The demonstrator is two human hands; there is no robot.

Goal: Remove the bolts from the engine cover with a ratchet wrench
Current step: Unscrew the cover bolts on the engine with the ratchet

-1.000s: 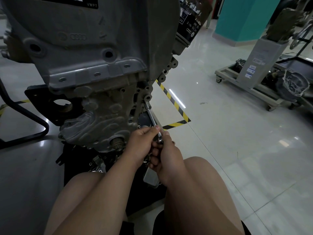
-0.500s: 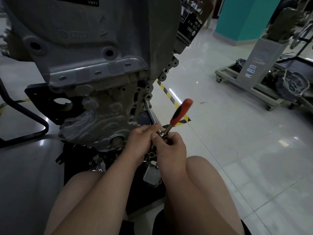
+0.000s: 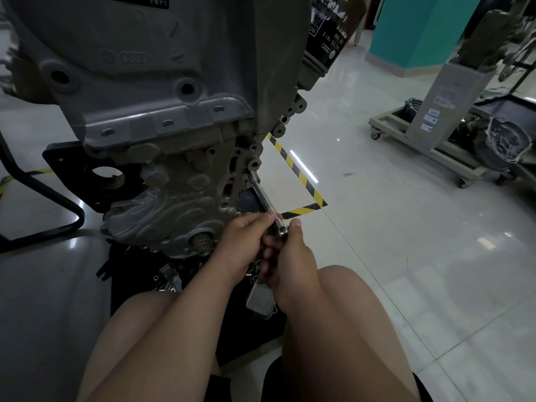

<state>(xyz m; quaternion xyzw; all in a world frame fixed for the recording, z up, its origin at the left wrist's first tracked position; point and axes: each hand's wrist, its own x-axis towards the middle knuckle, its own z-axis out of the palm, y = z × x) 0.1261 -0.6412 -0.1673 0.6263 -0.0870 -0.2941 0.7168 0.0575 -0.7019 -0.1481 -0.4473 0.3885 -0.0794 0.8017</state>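
Head view:
- The engine cover (image 3: 174,198) hung low on the engine's face, just above the person's knees.
- The ratchet wrench (image 3: 265,198) was seated by its socket on a bolt (image 3: 251,176) at the cover's right edge, so loosening this bolt looked to be the step in hand.
- Several bosses up that edge looked empty. Small loose parts lay on the black mat (image 3: 130,285) below, though which of them were bolts could not be told. How many bolts remained was unclear.
- The wrench's long bar ran diagonally. Its socket end pointed up, left and away into the engine, and its drive head (image 3: 282,230) sat low and right by the hands.
- The left hand (image 3: 246,239) pinched the bar just beside the drive head.
- The right hand (image 3: 293,256) was curled below the head, seemingly round the hidden handle, with its thumb raised.
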